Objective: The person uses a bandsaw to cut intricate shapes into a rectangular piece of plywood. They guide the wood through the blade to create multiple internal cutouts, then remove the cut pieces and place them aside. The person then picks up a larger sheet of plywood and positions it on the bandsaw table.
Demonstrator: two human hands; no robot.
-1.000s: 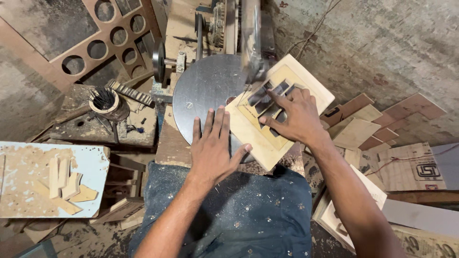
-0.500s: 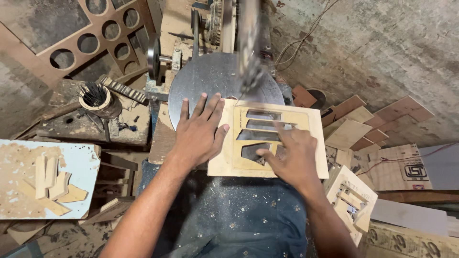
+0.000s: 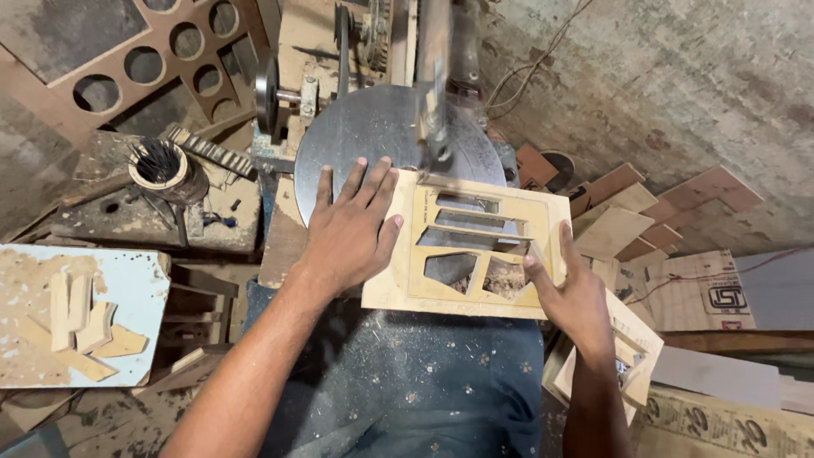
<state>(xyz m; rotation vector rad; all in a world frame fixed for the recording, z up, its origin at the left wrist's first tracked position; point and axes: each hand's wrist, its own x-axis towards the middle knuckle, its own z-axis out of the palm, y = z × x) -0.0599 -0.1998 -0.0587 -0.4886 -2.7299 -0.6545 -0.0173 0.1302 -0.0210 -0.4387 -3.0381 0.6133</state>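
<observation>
A pale wooden panel (image 3: 475, 301) with several cut-out openings lies on the round metal saw table (image 3: 365, 136). Its far edge meets the vertical saw blade (image 3: 432, 127). My left hand (image 3: 352, 229) rests flat with fingers spread, partly on the panel's left edge and partly on the metal table. On the right, my right hand (image 3: 577, 293) grips the panel's right edge, thumb on top by the openings.
A brown board with round holes (image 3: 153, 51) leans at the upper left. A tin of nails (image 3: 159, 165) stands on a dusty bench. A blue board with wood offcuts (image 3: 76, 314) lies at left. Cut panels and cardboard (image 3: 653, 229) pile up at right.
The panel has been turned from diagonal to square against the blade. My right hand slid from its top to the right edge. My left hand moved onto its left edge.
</observation>
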